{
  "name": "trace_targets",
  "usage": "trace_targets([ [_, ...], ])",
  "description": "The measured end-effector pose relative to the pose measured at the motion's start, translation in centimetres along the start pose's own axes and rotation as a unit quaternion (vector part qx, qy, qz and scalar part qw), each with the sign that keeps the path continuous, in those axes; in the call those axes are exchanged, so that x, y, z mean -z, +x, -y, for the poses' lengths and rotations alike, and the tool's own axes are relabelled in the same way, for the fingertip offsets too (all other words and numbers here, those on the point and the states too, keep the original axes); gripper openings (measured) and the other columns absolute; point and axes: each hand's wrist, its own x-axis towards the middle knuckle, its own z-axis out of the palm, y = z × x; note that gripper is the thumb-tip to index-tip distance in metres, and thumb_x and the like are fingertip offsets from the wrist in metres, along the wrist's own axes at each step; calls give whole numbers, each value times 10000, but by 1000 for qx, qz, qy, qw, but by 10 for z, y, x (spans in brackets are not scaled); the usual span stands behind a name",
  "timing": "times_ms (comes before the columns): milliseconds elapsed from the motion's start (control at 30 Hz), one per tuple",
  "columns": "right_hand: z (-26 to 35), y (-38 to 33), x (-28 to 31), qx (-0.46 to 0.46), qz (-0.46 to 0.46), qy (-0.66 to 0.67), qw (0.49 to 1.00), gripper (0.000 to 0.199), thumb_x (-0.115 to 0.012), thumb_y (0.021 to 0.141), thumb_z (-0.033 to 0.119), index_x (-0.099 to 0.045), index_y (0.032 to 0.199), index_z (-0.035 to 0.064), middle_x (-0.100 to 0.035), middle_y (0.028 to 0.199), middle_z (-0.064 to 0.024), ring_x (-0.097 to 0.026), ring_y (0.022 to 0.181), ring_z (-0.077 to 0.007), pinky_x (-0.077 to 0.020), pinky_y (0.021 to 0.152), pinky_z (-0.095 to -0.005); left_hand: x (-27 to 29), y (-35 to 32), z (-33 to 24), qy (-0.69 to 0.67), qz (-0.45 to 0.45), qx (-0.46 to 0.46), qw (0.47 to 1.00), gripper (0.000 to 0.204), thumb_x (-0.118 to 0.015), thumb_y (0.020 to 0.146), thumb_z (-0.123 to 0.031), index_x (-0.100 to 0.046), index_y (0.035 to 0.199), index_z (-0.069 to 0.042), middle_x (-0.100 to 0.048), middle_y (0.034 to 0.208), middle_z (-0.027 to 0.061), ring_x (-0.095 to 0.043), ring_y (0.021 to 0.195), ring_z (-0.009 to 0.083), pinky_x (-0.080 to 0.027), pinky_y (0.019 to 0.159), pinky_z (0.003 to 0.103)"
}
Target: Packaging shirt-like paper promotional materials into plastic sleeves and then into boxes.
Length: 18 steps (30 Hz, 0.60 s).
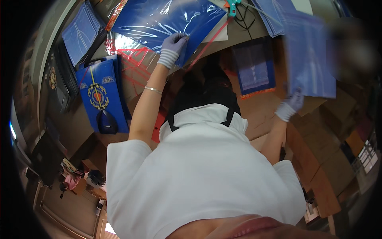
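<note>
The person leans over a brown bench [254,111], seen from above past a white shirt [199,175] and a dark apron strap. Both hands wear pale gloves with ribbed cuffs.

The left hand [173,48] rests on the lower edge of a blue sheet in a clear plastic sleeve [159,20], which lies flat on the bench at the far side. Its fingers [181,39] are curled down and press or pinch the sleeve's edge; the view is too small to tell which. A thin bracelet [153,90] sits on that forearm. A red strip [209,42] runs slantwise from beside this hand toward a teal tool [232,6] at the far rim of the bench.

The right hand [292,104] is raised to the right of the blue sheet, well apart from it. Its fingers are closed on the lower corner of a pale blue sheet [308,59], held up off the bench and blurred.

Between the 2 hands a blue booklet with an orange edge [254,69] lies flat on the bench. To the left of the blue sheet lie a stack of pale blue sheets [81,34] and a blue folder with a round gold emblem [99,95]. Brown cardboard boxes [326,159] stand to the right of the bench.
</note>
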Motion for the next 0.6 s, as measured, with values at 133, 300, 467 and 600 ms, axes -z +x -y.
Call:
trace_targets([
  [133,-25,-115,-43,-40,131,-281,950,281,-574,844,268,-637,907,2,-563,720,-25,-464,591,-103,-390,576,-248,-10,1,-19,-31,-28,-20,999,154,-595,789,-104,-626,863,27,-626,767,41,-549,708,84,-449,674,217],
  [300,-26,-170,-58,-156,243,-2,957,246,-472,885,120,-550,971,-97,-612,776,-167,-634,640,-247,-527,564,-286,-14,-5,-26,11,-4,-94,996,124,-589,795,-68,-628,881,13,-631,794,35,-573,731,99,-466,697,219],
  [467,-27,-192,-63,-136,332,-70,931,295,-447,906,166,-543,1015,-91,-628,737,-128,-612,606,-152,-487,552,-242,-7,-29,-33,38,-42,-75,996,114,-578,800,-60,-629,878,6,-633,792,42,-577,737,103,-468,711,225],
  [600,-28,-152,-129,-240,444,32,862,263,-427,902,147,-516,1004,-79,-620,792,-142,-629,666,-200,-509,528,-269,9,-57,-22,42,38,-124,991,130,-589,796,-83,-621,893,-1,-636,810,55,-583,760,110,-471,740,240],
])
